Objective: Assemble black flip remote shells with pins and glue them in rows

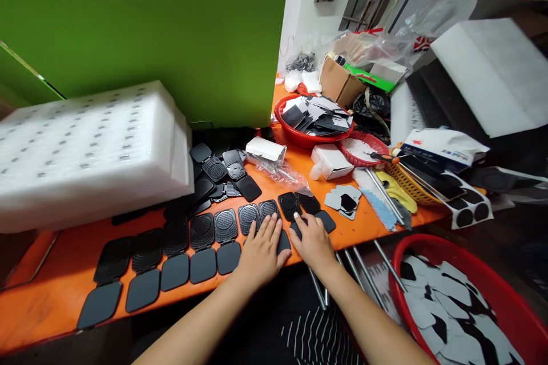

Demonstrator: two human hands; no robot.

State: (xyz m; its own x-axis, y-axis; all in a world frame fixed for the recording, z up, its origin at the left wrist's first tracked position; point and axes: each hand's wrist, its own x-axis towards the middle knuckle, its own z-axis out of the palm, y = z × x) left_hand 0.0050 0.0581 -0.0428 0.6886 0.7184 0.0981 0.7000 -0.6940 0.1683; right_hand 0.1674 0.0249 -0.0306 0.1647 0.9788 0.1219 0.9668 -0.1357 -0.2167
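Note:
A row of hinged black plastic pieces [202, 232] lies opened out along the front of the table, each with a ribbed half behind and a smooth dark-grey square half in front. My left hand [263, 251] rests flat over the pieces right of the row's middle, its fingers stretched out and partly covering them. Beside it, my right hand [315, 245] lies palm down on the smooth halves at the row's right end, fingers extended. A fingertip there has a white tip. Both palms hide what is beneath them. Grey-and-black square stickers [343, 201] lie just beyond my right hand.
More black pieces [222, 171] are heaped behind the row, beside a large white foam block [94, 154]. Red basins [295, 136] of cut sheets, a white box [331, 161] and a yellow basket [406, 182] crowd the right. A larger red tub [400, 262] stands below the table's edge.

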